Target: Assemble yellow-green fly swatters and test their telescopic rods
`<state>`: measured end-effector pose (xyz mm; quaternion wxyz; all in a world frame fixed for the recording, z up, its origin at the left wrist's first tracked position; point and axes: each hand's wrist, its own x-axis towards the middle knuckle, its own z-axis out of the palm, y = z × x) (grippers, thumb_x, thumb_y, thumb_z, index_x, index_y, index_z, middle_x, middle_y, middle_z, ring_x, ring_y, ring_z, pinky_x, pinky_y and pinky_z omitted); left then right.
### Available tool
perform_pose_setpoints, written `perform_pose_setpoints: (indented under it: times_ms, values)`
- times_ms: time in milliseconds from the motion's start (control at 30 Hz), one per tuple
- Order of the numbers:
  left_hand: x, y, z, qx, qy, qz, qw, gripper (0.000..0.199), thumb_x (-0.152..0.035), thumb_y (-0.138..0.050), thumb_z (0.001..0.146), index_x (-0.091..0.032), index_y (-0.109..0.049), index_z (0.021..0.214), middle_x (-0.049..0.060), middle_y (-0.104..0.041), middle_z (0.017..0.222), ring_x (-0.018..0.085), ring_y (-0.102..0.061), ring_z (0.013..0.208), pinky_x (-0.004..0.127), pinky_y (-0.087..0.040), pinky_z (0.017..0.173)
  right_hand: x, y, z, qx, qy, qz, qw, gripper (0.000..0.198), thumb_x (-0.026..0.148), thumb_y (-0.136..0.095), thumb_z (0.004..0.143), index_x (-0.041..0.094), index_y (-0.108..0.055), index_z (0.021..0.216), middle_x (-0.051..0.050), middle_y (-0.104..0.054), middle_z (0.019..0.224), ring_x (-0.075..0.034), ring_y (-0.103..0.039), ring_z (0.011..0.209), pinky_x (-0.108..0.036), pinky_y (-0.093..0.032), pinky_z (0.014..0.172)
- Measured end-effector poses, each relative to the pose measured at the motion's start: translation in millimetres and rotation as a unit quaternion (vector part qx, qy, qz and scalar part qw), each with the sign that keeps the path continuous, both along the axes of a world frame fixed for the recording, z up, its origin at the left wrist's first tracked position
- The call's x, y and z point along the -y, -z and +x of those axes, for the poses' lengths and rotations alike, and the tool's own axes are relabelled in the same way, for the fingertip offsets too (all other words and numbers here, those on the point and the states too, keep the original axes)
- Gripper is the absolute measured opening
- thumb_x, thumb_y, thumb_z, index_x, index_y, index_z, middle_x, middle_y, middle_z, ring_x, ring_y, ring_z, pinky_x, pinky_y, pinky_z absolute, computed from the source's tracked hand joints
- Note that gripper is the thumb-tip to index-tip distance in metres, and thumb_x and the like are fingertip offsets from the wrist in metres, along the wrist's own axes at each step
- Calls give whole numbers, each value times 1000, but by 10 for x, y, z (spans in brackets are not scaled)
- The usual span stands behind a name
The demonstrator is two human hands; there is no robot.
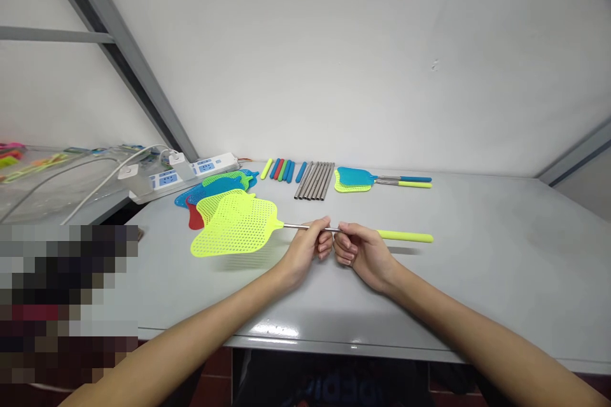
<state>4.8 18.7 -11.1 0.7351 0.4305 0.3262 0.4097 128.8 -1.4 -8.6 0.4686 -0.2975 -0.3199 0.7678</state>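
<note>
A yellow-green fly swatter is held level above the table, its perforated head to the left and its yellow handle to the right. My left hand is closed round the thin metal rod on the head side. Close beside it, my right hand grips the same rod near the handle. Behind the swatter's head lie loose swatter heads: a yellow one, a red one and blue ones. Farther back are several coloured handle sleeves and a row of metal tubes.
Two swatters with rods and handles, a blue one over a yellow one, lie at the back right. White power strips with plugs and cables stand at the back left, beside plastic bags. A wall closes off the grey table.
</note>
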Motion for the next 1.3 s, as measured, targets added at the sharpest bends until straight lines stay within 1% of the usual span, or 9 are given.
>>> perform_pose_setpoints:
  times_ms: [133,200,300,367,600,867,1033,1300]
  values:
    - [-1,16,-16,-37,41,47,997,43,-39,-40,77,-15,-41,41,-2,-37,38,8,-35,37,22,-28,44,7,-4,-10,16,-6,16,1000,33,31,-48,71,15,-41,42,5,-26,39,-7,-25,39,-23,-21,43]
    - [5,13,-18,-48,55,61,995,45,-40,-37,78,-14,-47,42,-1,-38,37,8,-36,36,22,-29,44,12,-5,-15,19,-6,23,1000,34,30,-47,71,15,-41,42,5,-27,39,-7,-25,39,-23,-20,43]
    - [13,5,-14,-53,73,59,994,45,-40,-36,78,-13,-54,46,-1,-40,36,9,-36,35,23,-30,43,18,-6,-20,24,-6,35,999,34,30,-46,72,15,-41,42,5,-29,40,-7,-25,39,-23,-20,43]
    - [15,3,-14,-51,78,53,994,45,-40,-36,78,-13,-55,48,-1,-41,36,8,-36,34,22,-30,43,20,-7,-21,27,-5,39,999,34,29,-46,72,15,-41,42,5,-30,40,-7,-25,39,-23,-19,43]
    - [21,-5,-31,-44,85,60,994,41,-33,-35,78,-12,-57,50,0,-43,37,10,-39,36,24,-34,48,28,-6,-25,32,-2,42,999,34,27,-45,72,15,-39,41,4,-31,39,-7,-26,39,-23,-19,43]
    - [13,5,-29,-51,93,62,992,42,-34,-35,77,-13,-50,44,0,-43,37,10,-42,39,26,-36,54,11,11,-23,43,0,26,999,35,26,-44,71,15,-36,39,4,-29,37,-7,-27,39,-24,-18,44]
    - [8,26,-33,-48,100,64,992,42,-34,-34,77,-13,-48,44,1,-44,38,11,-44,42,25,-35,53,-3,5,-19,43,3,21,999,35,26,-43,71,16,-35,39,4,-27,37,-7,-27,39,-24,-17,44]
    - [6,34,-32,-45,101,58,992,41,-32,-32,77,-14,-48,44,0,-44,38,11,-41,41,26,-36,56,-5,31,-20,41,1,7,999,36,25,-44,71,16,-34,38,5,-26,37,-7,-26,39,-25,-18,44]
